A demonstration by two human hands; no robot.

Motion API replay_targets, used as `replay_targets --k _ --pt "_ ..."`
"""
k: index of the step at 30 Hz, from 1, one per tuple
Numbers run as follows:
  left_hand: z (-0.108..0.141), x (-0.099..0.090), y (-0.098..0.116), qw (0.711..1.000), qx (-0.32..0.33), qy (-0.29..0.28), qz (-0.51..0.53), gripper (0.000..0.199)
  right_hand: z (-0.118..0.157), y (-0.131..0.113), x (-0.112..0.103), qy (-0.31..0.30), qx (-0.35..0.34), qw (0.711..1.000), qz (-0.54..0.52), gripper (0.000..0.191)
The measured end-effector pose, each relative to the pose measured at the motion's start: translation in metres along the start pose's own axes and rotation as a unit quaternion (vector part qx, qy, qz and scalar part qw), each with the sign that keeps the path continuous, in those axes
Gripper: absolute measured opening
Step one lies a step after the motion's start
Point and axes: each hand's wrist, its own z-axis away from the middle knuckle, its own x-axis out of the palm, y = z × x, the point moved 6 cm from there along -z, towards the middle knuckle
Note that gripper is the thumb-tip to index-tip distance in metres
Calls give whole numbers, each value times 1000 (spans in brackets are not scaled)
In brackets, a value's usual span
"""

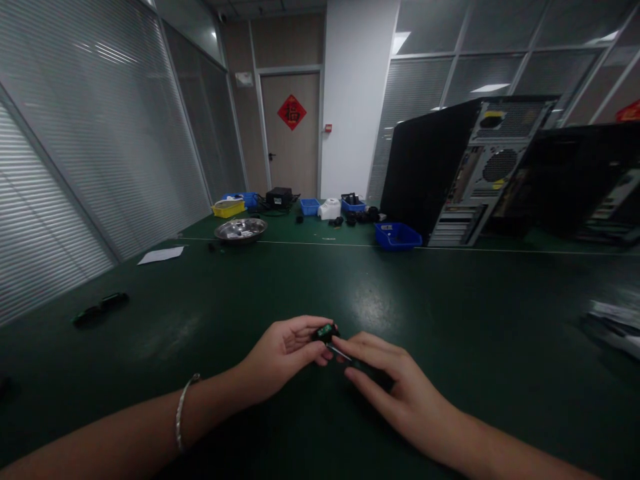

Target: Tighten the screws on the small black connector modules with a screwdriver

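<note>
Between the fingers and thumb of my left hand (287, 350) is a small black electronic part with a green circuit board (326, 330) facing up. My right hand (395, 373) is closed around a slim tool with a metal shaft, which looks like a screwdriver (341, 352); its handle is mostly hidden under the palm. The metal tip points at the near edge of the black part, and whether it touches cannot be made out. Both hands are low over the green table (300, 280).
Dark pieces with green boards (101, 308) lie at the left, near a white paper (160, 255). Farther back are a metal bowl (241, 230), a yellow bin (229, 209), a blue bin (397, 237) and a black computer tower (435, 167). A blurred object (617, 327) is at the right.
</note>
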Motion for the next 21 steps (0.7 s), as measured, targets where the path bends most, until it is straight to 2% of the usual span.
replay_targets --k 3,7,11,14,18,21 --pt "1 -2 0 999 15 -17 33 40 2 3 0 9 8 1000 3 44" --pt "-1 -8 -5 998 20 -3 52 37 2 5 -4 31 12 999 14 46" --pt "-3 -11 -7 999 16 14 36 29 0 2 -5 17 19 1000 6 43" --pt "-3 -11 -7 999 18 21 44 33 0 1 -5 15 22 1000 2 41" --pt "-2 -4 -9 998 6 -15 60 47 -1 -1 -4 9 9 1000 -6 39" --pt "-1 3 -12 997 -26 -45 54 43 0 -2 -3 -4 2 1000 -14 34"
